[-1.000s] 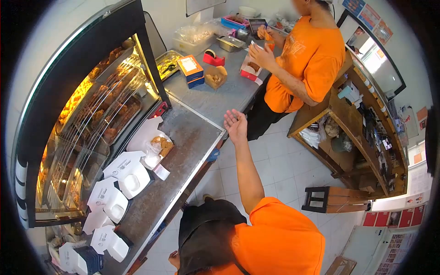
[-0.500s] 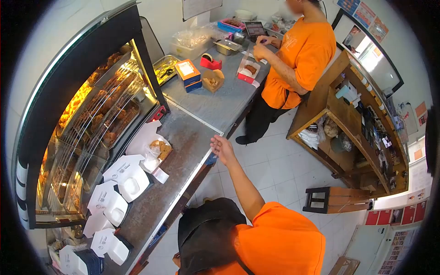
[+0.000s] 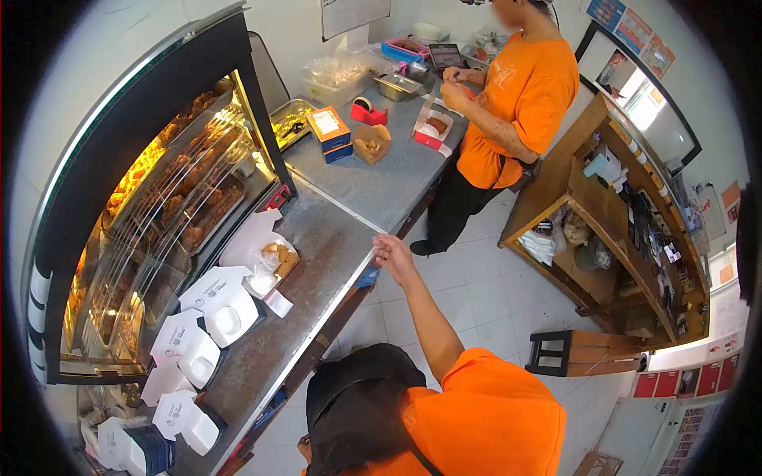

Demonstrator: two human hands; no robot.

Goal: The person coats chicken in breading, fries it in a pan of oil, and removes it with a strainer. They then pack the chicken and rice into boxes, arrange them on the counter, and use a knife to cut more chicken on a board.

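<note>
My right hand [image 3: 393, 258] is at the edge of the grey counter [image 3: 321, 230], palm partly visible, fingers loosely bent and slightly apart, with nothing in it. Only a small part of my left hand [image 3: 304, 448] shows beside the black apron [image 3: 361, 397]; its fingers are hidden. Nearest on the counter stands an open box [image 3: 274, 266] with fried food and a white wrapped item, a paper slip [image 3: 278, 304] at its corner. Below it are open white-lidded boxes [image 3: 228, 321], each with a white rounded item inside.
A heated glass cabinet [image 3: 175, 190] of fried food lines the left side. Farther along are orange-blue boxes [image 3: 329, 131], a red tape dispenser [image 3: 367, 113] and an open red box [image 3: 432, 127]. A co-worker [image 3: 516, 95] stands there. Wooden shelving [image 3: 556, 190] and a stool [image 3: 587, 353] are right.
My right hand has shifted slightly right and down in view. The co-worker's hands have moved a little over the far counter. The whole view has shifted slightly.
</note>
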